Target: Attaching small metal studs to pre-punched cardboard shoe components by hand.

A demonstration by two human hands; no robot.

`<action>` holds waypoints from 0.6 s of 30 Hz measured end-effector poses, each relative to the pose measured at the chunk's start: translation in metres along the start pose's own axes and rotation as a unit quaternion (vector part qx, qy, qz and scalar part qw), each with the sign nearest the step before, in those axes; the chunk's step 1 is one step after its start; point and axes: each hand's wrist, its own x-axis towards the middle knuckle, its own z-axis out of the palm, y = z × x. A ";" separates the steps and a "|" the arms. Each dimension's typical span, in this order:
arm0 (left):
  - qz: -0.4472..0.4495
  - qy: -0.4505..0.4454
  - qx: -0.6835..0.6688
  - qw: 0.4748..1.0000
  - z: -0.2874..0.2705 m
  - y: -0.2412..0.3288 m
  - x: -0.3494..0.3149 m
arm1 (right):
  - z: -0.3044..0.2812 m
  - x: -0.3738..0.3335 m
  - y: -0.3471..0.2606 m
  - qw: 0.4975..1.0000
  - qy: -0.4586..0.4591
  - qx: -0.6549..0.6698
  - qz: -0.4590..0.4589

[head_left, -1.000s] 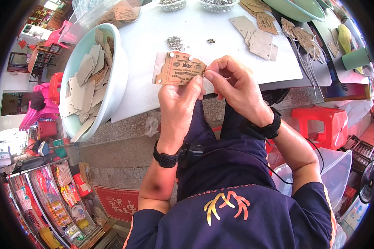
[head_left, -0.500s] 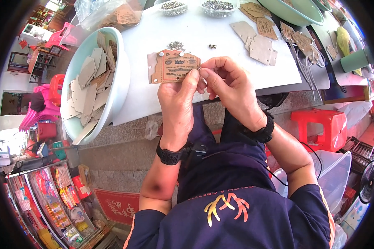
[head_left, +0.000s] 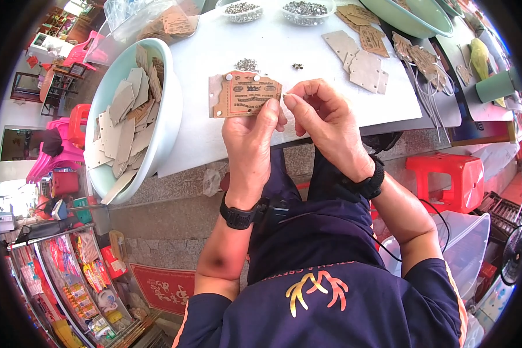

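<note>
Above the white table's near edge, my left hand [head_left: 250, 145] grips a printed brown panel [head_left: 246, 95] from below, thumb on its front. The panel has wavy cut edges and a grey layer showing at its left side. Two round, pale metal studs sit along its top edge, and holes show near its lower edge. Close by its right edge, my right hand [head_left: 322, 116] is pinched, thumb against forefinger; whatever is between the tips is too small to make out. Behind the panel lies a heap of small silvery metal fittings [head_left: 246, 64], with a few darker fittings [head_left: 297, 66] further right.
At left a pale blue basin [head_left: 169, 104] holds many grey and brown panels. Two clear tubs [head_left: 307, 14] of metal fittings stand at the far edge. Grey panels [head_left: 362, 66] lie at right, near a green basin [head_left: 414, 17]. A red stool [head_left: 446, 174] stands right of me.
My right hand's fingertips have drawn slightly away from the panel's right edge, leaving a small gap. The panel has shifted slightly to the right in my left hand.
</note>
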 end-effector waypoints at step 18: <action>0.006 -0.008 0.073 0.997 0.000 -0.004 -0.002 | -0.003 0.003 0.008 0.999 0.012 -0.039 -0.014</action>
